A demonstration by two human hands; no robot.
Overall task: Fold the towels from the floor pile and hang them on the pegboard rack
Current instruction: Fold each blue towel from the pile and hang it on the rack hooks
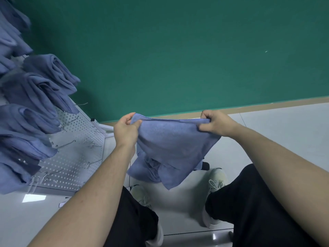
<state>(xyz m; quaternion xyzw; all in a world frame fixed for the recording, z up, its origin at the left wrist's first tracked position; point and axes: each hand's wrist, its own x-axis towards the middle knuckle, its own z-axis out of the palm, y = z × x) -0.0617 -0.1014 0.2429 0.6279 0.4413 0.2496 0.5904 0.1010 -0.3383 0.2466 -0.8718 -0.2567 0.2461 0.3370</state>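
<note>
Both bare forearms reach forward from the bottom of the view, over black trousers and pale sneakers planted on the glossy grey tiled floor. Between the hands a soft blue microfibre towel is stretched by its top edge and hangs down in front of the knees. On the left hand the fingers and thumb are curled in, pinching the towel's upper left corner. On the right hand the fingers are bunched tight around the upper right corner, knuckles up. More blue towels lie heaped on the floor just beyond the feet, partly hidden by the held one. At the left stands a white perforated pegboard rack with wire hooks, several folded blue towels draped on its upper pegs. Behind is a green wall.
</note>
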